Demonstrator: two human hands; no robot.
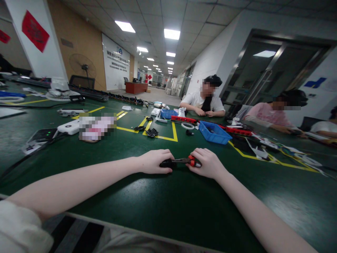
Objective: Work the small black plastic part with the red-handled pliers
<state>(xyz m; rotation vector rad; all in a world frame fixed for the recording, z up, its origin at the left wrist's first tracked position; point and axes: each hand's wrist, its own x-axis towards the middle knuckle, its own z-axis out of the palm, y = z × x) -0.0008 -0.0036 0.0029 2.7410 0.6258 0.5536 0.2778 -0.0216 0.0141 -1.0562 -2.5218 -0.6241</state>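
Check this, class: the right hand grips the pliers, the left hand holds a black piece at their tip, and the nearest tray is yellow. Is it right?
No: the head view shows the nearest tray is blue, not yellow. The right hand, pliers, left hand and black piece are as stated.

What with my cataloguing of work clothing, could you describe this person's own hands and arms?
Both the left hand and right hand are gloveless, with no watch or bracelet showing. The forearms are bare. A loose, pale sleeve is bunched around the left arm; any right sleeve is out of view.
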